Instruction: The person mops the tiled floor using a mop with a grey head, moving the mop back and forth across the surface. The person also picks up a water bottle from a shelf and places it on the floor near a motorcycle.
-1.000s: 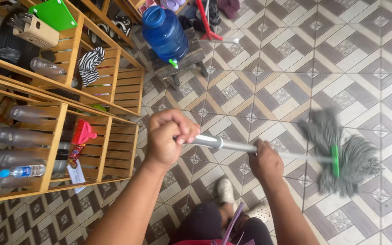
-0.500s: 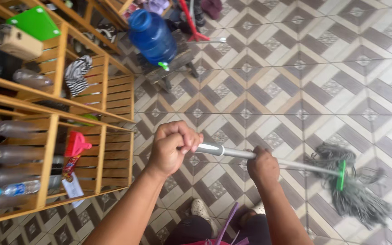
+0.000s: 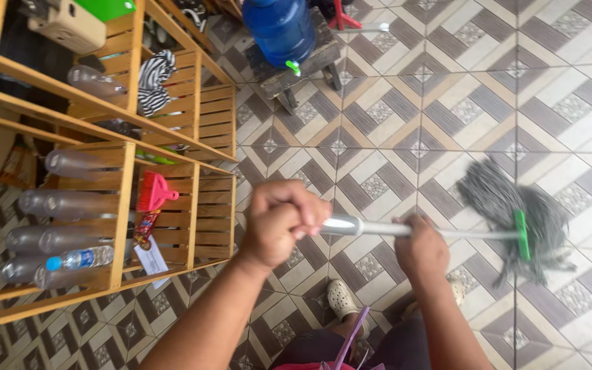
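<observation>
Going left to right from the wooden shelf (image 3: 125,205): left hand (image 3: 284,223) fisted round the mop handle (image 3: 351,225), right hand (image 3: 421,248) gripping further down. The grey mop head (image 3: 508,219) has swung back up off where it was half a second ago, onto open tiled floor (image 3: 447,103) well away from the shelf.

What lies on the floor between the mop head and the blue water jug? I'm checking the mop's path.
In the head view, only bare patterned tile floor lies between the mop head and the blue water jug.
</observation>
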